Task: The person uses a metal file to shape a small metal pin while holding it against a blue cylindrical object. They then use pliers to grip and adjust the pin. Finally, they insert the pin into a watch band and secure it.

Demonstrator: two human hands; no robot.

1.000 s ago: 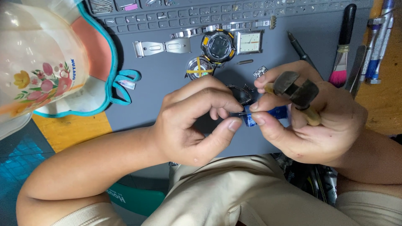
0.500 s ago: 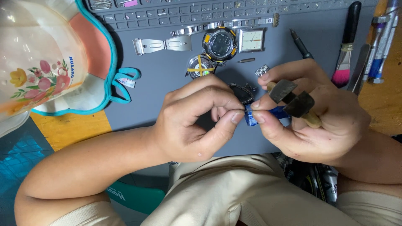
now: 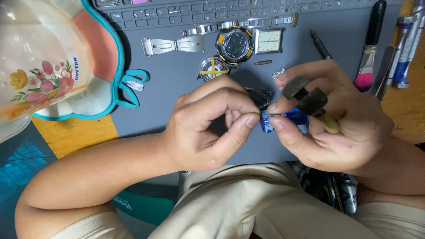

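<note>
My left hand point(image 3: 208, 126) pinches a tiny thin part between thumb and forefinger, too small to name, right against a small blue block point(image 3: 283, 118). My right hand point(image 3: 336, 119) holds that blue block at its fingertips and also keeps a small hammer point(image 3: 310, 99) with a dark head and wooden handle tucked in the palm. A dark watch part point(image 3: 259, 95) lies just behind the fingertips on the grey mat point(image 3: 177, 88).
Behind the hands lie a black-and-yellow watch case point(image 3: 233, 44), a square-dialled watch point(image 3: 269, 40), a round case with yellow bands point(image 3: 212, 68), a metal bracelet clasp point(image 3: 172, 45), a pink-bristled brush point(image 3: 369, 48) and pens point(image 3: 407, 40). A floral plastic container point(image 3: 44, 62) stands at left.
The hammer head has tilted slightly in my right hand; both hands stay together at the blue block with small finger shifts.
</note>
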